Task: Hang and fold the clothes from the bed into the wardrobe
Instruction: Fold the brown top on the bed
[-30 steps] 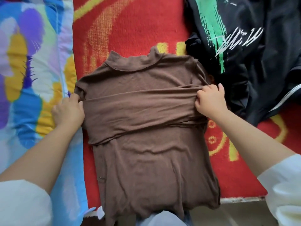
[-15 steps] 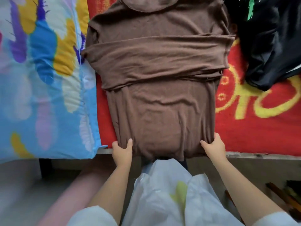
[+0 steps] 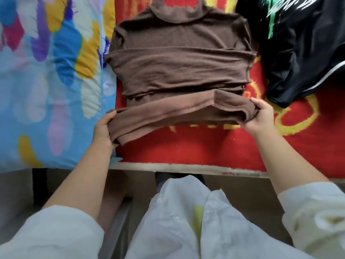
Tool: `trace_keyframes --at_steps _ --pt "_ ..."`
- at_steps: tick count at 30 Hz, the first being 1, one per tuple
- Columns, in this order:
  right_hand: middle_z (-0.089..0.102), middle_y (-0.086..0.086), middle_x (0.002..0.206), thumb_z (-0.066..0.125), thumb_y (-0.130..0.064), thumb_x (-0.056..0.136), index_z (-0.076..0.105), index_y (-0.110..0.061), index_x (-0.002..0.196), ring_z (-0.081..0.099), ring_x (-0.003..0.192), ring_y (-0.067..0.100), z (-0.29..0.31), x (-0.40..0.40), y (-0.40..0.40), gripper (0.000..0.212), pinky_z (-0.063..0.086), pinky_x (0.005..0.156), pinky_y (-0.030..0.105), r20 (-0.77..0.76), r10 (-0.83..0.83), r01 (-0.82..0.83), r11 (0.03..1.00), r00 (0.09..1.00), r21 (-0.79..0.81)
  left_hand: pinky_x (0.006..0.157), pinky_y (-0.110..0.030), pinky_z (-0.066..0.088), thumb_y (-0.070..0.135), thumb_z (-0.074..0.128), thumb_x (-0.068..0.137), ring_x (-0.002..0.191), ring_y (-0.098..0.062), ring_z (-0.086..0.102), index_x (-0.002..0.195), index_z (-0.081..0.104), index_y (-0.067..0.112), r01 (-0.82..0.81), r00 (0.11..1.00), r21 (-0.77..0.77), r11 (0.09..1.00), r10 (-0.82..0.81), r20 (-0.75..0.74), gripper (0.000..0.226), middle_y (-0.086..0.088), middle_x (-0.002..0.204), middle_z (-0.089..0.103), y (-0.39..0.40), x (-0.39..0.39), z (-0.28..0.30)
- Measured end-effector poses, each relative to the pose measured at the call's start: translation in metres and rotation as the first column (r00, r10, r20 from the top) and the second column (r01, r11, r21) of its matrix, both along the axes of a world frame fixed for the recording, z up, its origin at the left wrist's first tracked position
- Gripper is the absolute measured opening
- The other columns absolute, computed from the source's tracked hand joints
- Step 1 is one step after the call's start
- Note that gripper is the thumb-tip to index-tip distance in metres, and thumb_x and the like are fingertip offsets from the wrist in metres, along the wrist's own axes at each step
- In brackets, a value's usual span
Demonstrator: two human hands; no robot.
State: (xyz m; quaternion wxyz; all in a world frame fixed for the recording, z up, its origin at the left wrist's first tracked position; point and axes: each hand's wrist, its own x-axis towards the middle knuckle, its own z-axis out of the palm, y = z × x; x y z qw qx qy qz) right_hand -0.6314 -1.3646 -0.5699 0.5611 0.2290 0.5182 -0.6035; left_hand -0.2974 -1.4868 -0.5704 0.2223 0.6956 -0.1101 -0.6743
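Observation:
A brown high-neck top [image 3: 179, 62] lies flat on the red blanket [image 3: 196, 146], its sleeves folded across the chest. Its lower part is lifted and doubled up toward the collar. My left hand [image 3: 103, 128] grips the left corner of that raised hem, thumb on top. My right hand [image 3: 261, 114] pinches the right corner of the same hem. The folded band hangs between both hands just above the blanket.
A black garment with green and white print [image 3: 298, 43] lies at the upper right, beside the brown top. A blue quilt with coloured patches [image 3: 46, 81] covers the left. The bed's front edge [image 3: 186, 168] runs below my hands.
Both hands left the sleeves, dropped to the hem at the bed's edge, gripped it and lifted it up toward the collar. The hem no longer hangs over the edge.

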Motion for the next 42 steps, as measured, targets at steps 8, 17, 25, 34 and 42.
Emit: trace_keyframes --at_steps 8,17,25,34,42 --pt "0.061 0.019 0.101 0.046 -0.003 0.082 0.051 -0.001 0.113 0.064 0.092 0.032 0.016 -0.051 -0.135 0.032 0.056 0.078 0.042 -0.168 -0.350 0.343 0.937 0.922 -0.068 0.082 -0.036 0.051 0.029 0.042 0.095 0.090 -0.023 0.065 0.090 0.061 -0.003 -0.581 0.746 -0.061 0.812 0.501 -0.438 0.037 -0.020 0.089 0.063 -0.151 -0.057 0.001" --pt "0.056 0.011 0.125 0.059 -0.018 0.087 0.041 -0.005 0.134 0.052 0.111 0.023 -0.046 -0.045 -0.099 0.052 0.040 0.092 0.028 -0.541 0.638 -0.179 0.721 0.547 0.669 0.106 -0.028 0.025 0.011 0.062 0.086 0.131 -0.030 0.034 0.142 0.027 0.001 0.611 0.632 -0.260 0.747 -0.264 0.729 0.066 -0.022 0.142 0.031 -0.117 -0.070 -0.063" --pt "0.060 0.019 0.106 0.052 -0.016 0.090 0.057 0.005 0.105 0.052 0.104 0.032 -0.073 -0.030 -0.084 0.026 0.031 0.080 0.029 -0.521 0.822 -0.063 0.547 0.231 0.835 0.092 -0.034 0.038 0.023 0.053 0.092 0.113 -0.032 0.052 0.119 0.050 -0.007 0.490 0.644 -0.106 0.865 -0.278 0.713 0.040 -0.022 0.123 0.056 -0.063 -0.058 -0.079" --pt "0.045 -0.001 0.070 0.059 -0.017 0.087 0.049 -0.015 0.074 0.042 0.078 0.016 -0.078 -0.026 -0.049 0.017 0.028 0.058 0.025 -0.493 0.805 -0.318 0.587 0.331 0.745 0.088 -0.031 0.039 0.010 0.054 0.091 0.100 -0.033 0.053 0.112 0.053 -0.007 0.540 0.606 -0.066 0.839 -0.333 0.723 0.027 -0.026 0.112 0.052 -0.030 -0.043 -0.075" --pt "0.052 -0.003 0.066 0.047 -0.006 0.093 0.059 -0.012 0.078 0.048 0.054 -0.006 -0.070 -0.050 -0.037 0.020 0.035 0.062 0.023 -0.518 0.736 -0.312 0.663 0.435 0.680 0.083 -0.036 0.035 0.007 0.044 0.095 0.100 -0.039 0.051 0.097 0.057 -0.012 0.629 0.496 0.012 0.778 -0.413 0.764 0.024 -0.031 0.105 0.054 -0.041 -0.038 -0.081"
